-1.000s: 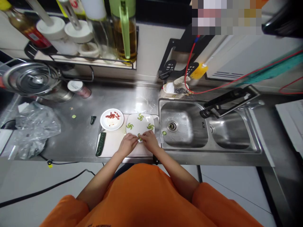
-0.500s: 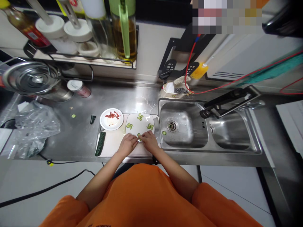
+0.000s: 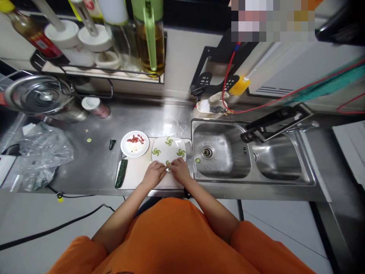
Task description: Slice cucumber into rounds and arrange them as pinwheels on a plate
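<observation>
Both hands meet at the near edge of a white square plate (image 3: 168, 149). My left hand (image 3: 155, 173) and my right hand (image 3: 180, 170) have their fingertips closed together on a small cucumber slice (image 3: 168, 163), mostly hidden by the fingers. Green cucumber slices lie as pinwheels on the plate's far side (image 3: 169, 141), left side (image 3: 156, 152) and right side (image 3: 181, 153). Under the plate is a cutting board (image 3: 137, 175). A piece of cucumber (image 3: 121, 173) rests on the board's left edge. Beside it, a round white plate (image 3: 135, 153) holds small red pieces.
A double sink (image 3: 222, 171) lies to the right, with a cucumber slice (image 3: 197, 160) at its edge. On the left are a cucumber end (image 3: 112, 144), a plastic bag (image 3: 44, 152), a jar (image 3: 95, 107) and a lidded pot (image 3: 68, 114). Bottles (image 3: 149, 49) stand on a rack above.
Almost nothing differs. Both hands stay at the plate's near edge, and the view has shifted very slightly.
</observation>
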`<state>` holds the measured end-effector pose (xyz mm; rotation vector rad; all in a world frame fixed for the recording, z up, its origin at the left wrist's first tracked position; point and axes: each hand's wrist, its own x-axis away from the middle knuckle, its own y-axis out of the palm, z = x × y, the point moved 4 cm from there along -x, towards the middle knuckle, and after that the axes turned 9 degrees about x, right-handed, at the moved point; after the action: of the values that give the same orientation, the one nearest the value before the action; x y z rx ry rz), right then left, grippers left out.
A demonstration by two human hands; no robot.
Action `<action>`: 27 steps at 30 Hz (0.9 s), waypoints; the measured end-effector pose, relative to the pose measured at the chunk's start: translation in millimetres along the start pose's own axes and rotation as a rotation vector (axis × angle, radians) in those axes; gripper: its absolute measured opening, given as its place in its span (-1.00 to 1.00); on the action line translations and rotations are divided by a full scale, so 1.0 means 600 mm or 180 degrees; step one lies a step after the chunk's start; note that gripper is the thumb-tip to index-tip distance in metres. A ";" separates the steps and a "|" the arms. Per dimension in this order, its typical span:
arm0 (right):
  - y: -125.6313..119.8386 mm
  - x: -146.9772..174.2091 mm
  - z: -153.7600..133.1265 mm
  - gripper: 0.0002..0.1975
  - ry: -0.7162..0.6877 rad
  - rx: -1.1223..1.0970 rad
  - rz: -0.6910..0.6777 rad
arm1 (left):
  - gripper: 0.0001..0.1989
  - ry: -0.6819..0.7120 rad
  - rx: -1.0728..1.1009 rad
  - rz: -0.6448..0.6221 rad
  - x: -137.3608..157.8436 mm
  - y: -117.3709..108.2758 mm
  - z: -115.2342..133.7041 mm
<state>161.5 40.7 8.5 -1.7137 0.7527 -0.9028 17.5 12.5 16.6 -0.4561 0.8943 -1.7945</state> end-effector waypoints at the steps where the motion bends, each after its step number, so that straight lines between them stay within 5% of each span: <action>1: -0.001 0.000 0.000 -0.71 0.0011 -0.0002 -0.0008 | -0.73 0.0007 0.0003 0.0009 0.000 0.000 0.000; 19: -0.017 0.010 0.009 -0.66 0.0244 -0.0146 -0.0076 | -0.72 -0.0080 0.0226 0.0173 -0.017 -0.013 -0.027; 27: -0.019 0.008 0.002 -0.67 0.0166 0.0049 -0.0160 | -0.67 -0.0066 -0.0131 -0.0106 -0.032 -0.001 -0.025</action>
<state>166.1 40.6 20.2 -1.7078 0.7380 -0.9887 14.8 35.7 8.9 -0.5178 0.9153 -1.8012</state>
